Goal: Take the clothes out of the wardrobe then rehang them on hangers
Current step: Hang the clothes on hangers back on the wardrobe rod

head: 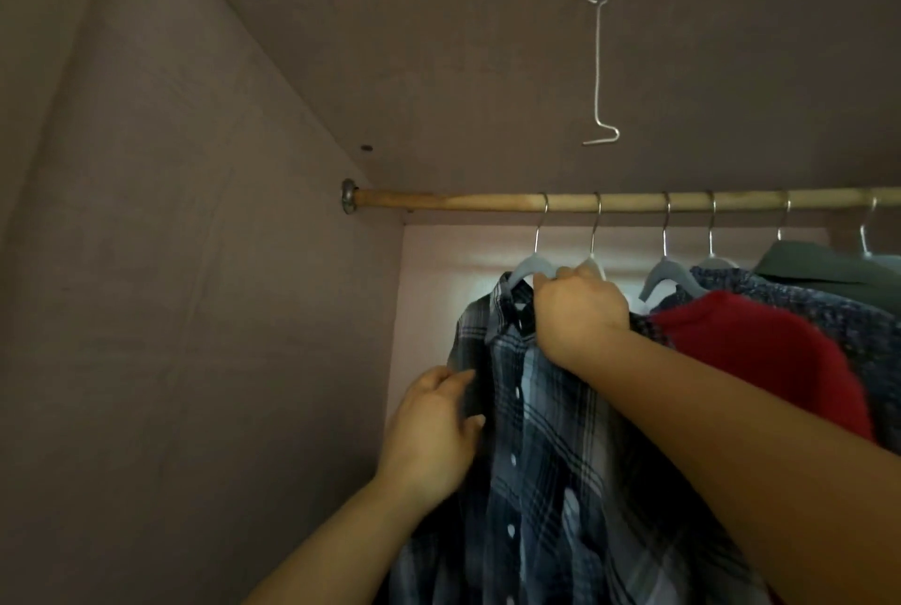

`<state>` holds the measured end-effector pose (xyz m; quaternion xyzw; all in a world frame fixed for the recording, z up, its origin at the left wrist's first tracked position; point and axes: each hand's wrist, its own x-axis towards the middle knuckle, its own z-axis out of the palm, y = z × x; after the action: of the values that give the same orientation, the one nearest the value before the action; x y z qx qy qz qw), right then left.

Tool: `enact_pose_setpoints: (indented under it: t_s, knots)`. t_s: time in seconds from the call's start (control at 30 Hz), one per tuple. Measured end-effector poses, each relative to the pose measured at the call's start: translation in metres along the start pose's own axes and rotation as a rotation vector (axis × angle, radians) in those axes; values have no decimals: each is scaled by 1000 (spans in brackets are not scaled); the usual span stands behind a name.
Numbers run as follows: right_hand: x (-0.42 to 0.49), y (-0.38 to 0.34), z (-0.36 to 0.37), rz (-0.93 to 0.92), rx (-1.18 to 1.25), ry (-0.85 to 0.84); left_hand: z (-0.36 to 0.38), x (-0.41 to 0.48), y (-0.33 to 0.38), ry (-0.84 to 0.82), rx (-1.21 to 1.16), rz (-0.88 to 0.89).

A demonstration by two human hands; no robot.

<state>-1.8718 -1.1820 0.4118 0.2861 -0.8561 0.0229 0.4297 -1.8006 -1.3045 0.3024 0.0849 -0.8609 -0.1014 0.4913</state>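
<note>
Head camera, looking up into the wardrobe: the left hand (pixel 434 429) has its thumb and curled fingers pinching the outer edge of a blue, black and white plaid button-up shirt (pixel 551 434), low on the shoulder side. From that grip the shirt hangs to the right and downward, limp and creased. It looks a light, soft cloth that will fold and slide rather than hold any shape.

Above and right of that pinch, the right hand (pixel 580 307) is curled over the collar, fingers closed round the top of the grey plastic hanger with a wire hook (pixel 529 267). The hook sits on the round wooden rail (pixel 487 202) straight above this grip.

To my eye the hanger is the stiff part and the sensible place to lift from. The cloth alone would slip off its smooth arms if tugged sideways.

Just right of the upper hand, a red knitted garment (pixel 760 360) and a dark speckled shirt (pixel 829 312) crowd close, so snagging seems possible.
</note>
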Motion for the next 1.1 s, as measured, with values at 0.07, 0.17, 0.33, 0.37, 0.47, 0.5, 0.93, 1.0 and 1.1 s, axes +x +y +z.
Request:
enact_pose_setpoints:
  t_s: [0.07, 0.17, 0.33, 0.37, 0.47, 0.5, 0.93, 1.0, 1.1]
  knots:
    - [-21, -1, 8, -109, -64, 43, -2, -11, 4, -32, 14, 3]
    - [-63, -4, 24, -259, -22, 33, -2, -34, 8, -125, 71, -16]
    - [-167, -10, 64, -356, 114, -154, 9, -95, 11, -304, 87, -33]
    - [-188, -10, 68, -354, 116, -167, 14, -109, 12, -344, 110, -35]
    - [-253, -11, 77, -358, 128, -313, 28, -152, 15, -473, 188, -53]
    - [-276, -11, 81, -361, 124, -330, 34, -168, 17, -522, 200, -68]
    - [-502, -19, 31, -89, 305, -767, -8, -375, 72, -827, 109, -136]
    - [-531, -27, 13, -105, 317, -784, -33, -417, 81, -862, 129, -185]
    - [-582, -46, -17, -164, 382, -842, -76, -487, 96, -907, 184, -244]
